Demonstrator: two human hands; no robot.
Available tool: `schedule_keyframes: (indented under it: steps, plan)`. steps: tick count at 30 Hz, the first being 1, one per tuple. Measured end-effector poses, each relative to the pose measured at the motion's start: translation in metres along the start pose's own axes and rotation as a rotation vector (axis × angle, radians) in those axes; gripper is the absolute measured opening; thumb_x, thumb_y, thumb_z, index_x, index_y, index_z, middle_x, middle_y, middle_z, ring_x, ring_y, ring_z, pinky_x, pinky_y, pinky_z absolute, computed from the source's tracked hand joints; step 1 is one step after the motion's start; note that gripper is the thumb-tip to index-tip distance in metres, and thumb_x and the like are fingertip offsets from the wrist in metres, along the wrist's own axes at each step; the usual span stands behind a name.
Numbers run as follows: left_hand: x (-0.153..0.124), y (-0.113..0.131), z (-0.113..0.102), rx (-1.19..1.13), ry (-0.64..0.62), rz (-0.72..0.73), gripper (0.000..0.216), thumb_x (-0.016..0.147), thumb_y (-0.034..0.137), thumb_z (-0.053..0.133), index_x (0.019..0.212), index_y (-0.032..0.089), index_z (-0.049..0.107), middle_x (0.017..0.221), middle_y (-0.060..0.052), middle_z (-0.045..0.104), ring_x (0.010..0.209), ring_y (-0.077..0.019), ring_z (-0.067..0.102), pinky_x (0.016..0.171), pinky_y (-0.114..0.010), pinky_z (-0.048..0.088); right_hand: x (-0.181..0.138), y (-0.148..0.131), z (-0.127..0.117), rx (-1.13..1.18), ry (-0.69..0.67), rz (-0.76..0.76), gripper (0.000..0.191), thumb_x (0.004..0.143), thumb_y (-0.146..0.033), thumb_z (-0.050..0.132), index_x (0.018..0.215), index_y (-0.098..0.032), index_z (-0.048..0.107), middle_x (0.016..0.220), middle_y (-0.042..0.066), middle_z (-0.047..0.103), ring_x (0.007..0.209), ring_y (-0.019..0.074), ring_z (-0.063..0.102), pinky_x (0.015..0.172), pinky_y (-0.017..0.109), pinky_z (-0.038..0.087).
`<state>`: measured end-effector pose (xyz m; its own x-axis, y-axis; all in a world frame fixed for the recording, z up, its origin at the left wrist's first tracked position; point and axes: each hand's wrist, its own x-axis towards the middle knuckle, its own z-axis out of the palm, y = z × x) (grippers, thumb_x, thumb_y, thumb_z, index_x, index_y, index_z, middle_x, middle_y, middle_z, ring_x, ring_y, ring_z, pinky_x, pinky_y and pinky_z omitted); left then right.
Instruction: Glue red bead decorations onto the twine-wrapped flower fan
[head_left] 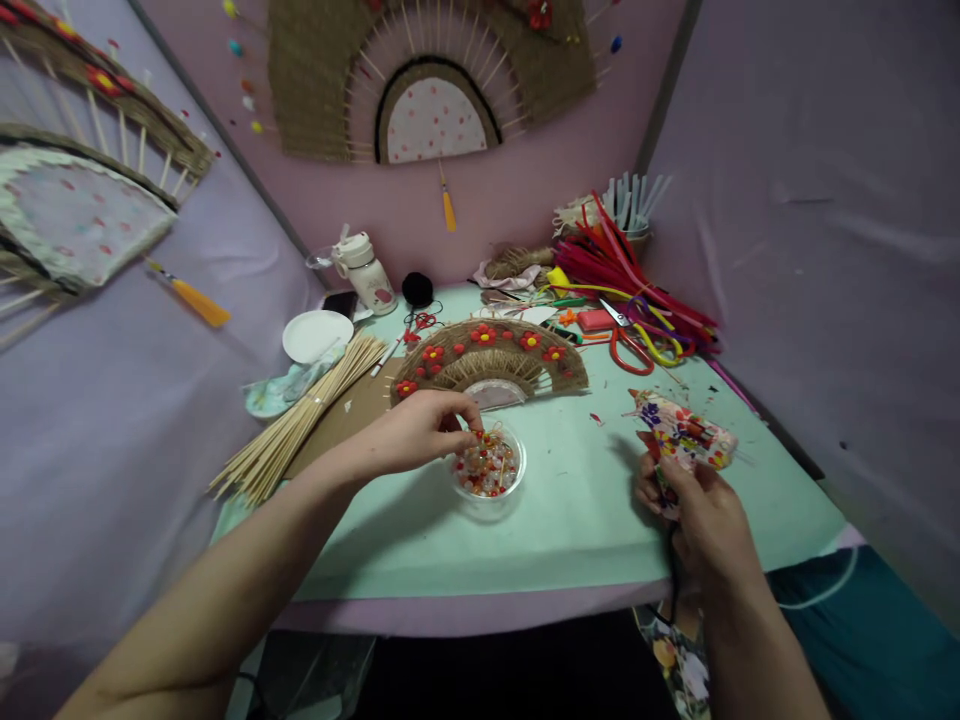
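My left hand reaches over a small clear bowl of red, orange and white beads, with its fingertips pinched together at the bowl's rim. What they pinch is too small to make out. My right hand is closed round a tool wrapped in flower-patterned tape or cloth, which looks like a glue gun and is held above the mint-green table mat. Just behind the bowl lies a half-round jute fan piece with red flowers on it.
A bundle of bamboo sticks lies at the left beside a white plate and a white bottle. Red-handled scissors, pipe cleaners and straws crowd the back right. Finished fans hang on the walls.
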<state>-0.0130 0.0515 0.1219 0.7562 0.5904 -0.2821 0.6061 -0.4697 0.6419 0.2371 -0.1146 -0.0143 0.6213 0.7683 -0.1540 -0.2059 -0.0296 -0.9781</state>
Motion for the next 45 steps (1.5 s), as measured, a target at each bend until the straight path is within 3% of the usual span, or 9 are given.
schedule_keyframes:
  steps: [3, 8, 15, 20, 23, 26, 29, 40, 45]
  plan:
    - [0.003, -0.008, 0.006, -0.149, -0.022, -0.079, 0.015, 0.077, 0.026, 0.060, 0.087, 0.015, 0.064, 0.067, 0.001, 0.065, 0.060, -0.0109, 0.058, 0.053, -0.020, 0.041, 0.009, -0.007, -0.021, -0.526, 0.097, -0.091, 0.035, 0.076, -0.053, 0.060, 0.075, -0.018, 0.060, 0.059, 0.000, 0.053, 0.055, 0.0148, 0.048, 0.051, 0.028, 0.038]
    - [0.005, -0.018, 0.013, -0.257, -0.030, -0.110, 0.024, 0.082, 0.036, 0.055, 0.087, 0.015, 0.067, 0.065, -0.001, 0.066, 0.060, -0.0122, 0.060, 0.055, -0.022, 0.044, 0.030, -0.016, -0.040, -1.241, 0.166, -0.332, 0.049, 0.082, -0.045, 0.046, 0.117, -0.014, 0.059, 0.099, 0.015, 0.065, 0.089, 0.0303, 0.060, 0.073, 0.039, 0.047]
    - [0.003, -0.024, 0.019, -0.117, 0.084, -0.039, 0.019, 0.081, 0.032, 0.057, 0.083, 0.016, 0.067, 0.083, -0.004, 0.067, 0.068, -0.0136, 0.061, 0.065, -0.026, 0.047, 0.037, -0.010, -0.042, -1.624, 0.112, -0.350, 0.052, 0.089, -0.043, 0.043, 0.124, -0.005, 0.056, 0.098, 0.022, 0.062, 0.090, 0.0351, 0.059, 0.080, 0.045, 0.047]
    - [0.001, -0.020, 0.021, 0.118, 0.146, 0.075, 0.012, 0.081, 0.026, 0.059, 0.076, 0.017, 0.065, 0.094, -0.005, 0.063, 0.076, -0.0143, 0.059, 0.074, -0.028, 0.046, 0.028, -0.046, -0.023, -1.524, 0.107, -0.475, 0.050, 0.090, -0.043, 0.047, 0.125, -0.010, 0.055, 0.113, 0.023, 0.061, 0.102, 0.0383, 0.057, 0.084, 0.051, 0.046]
    - [0.000, -0.010, 0.026, 0.199, 0.140, 0.128, 0.016, 0.087, 0.025, 0.053, 0.080, 0.017, 0.065, 0.092, -0.005, 0.062, 0.085, -0.0170, 0.059, 0.080, -0.030, 0.044, 0.010, -0.072, 0.030, -1.201, -0.236, -0.739, 0.043, 0.091, -0.035, 0.050, 0.130, -0.016, 0.050, 0.124, 0.017, 0.059, 0.117, 0.0284, 0.053, 0.097, 0.042, 0.042]
    - [-0.002, -0.003, 0.031, 0.193, 0.186, 0.189, 0.019, 0.089, 0.025, 0.049, 0.083, 0.018, 0.066, 0.098, -0.006, 0.059, 0.090, -0.0176, 0.057, 0.083, -0.030, 0.043, -0.005, -0.078, 0.091, -1.047, -0.619, -0.818, 0.040, 0.088, -0.032, 0.059, 0.125, -0.017, 0.053, 0.119, 0.011, 0.064, 0.109, 0.0233, 0.058, 0.089, 0.034, 0.044]
    - [-0.006, -0.005, 0.032, 0.105, 0.251, 0.185, 0.017, 0.088, 0.026, 0.052, 0.081, 0.018, 0.064, 0.096, -0.005, 0.058, 0.088, -0.0163, 0.057, 0.081, -0.029, 0.043, -0.009, -0.068, 0.126, -1.128, -0.683, -0.734, 0.016, 0.092, -0.027, 0.053, 0.094, -0.019, 0.066, 0.087, 0.006, 0.071, 0.084, 0.0213, 0.064, 0.075, 0.032, 0.042]
    - [-0.006, -0.041, 0.039, -0.381, 0.386, 0.130, 0.020, 0.081, 0.033, 0.060, 0.071, 0.016, 0.065, 0.088, -0.005, 0.064, 0.089, -0.0162, 0.058, 0.084, -0.028, 0.043, 0.005, -0.059, 0.120, -1.015, -0.667, -0.621, 0.015, 0.090, -0.022, 0.057, 0.086, -0.020, 0.071, 0.083, 0.003, 0.073, 0.077, 0.0163, 0.063, 0.073, 0.026, 0.041]
    - [-0.006, -0.039, 0.044, -0.595, 0.326, 0.026, 0.028, 0.077, 0.042, 0.061, 0.076, 0.015, 0.065, 0.074, -0.002, 0.062, 0.063, -0.0112, 0.051, 0.060, -0.024, 0.041, 0.020, -0.072, 0.102, -1.040, -0.659, -0.614, 0.018, 0.087, -0.027, 0.060, 0.101, -0.019, 0.069, 0.100, 0.006, 0.070, 0.096, 0.0203, 0.062, 0.085, 0.031, 0.044]
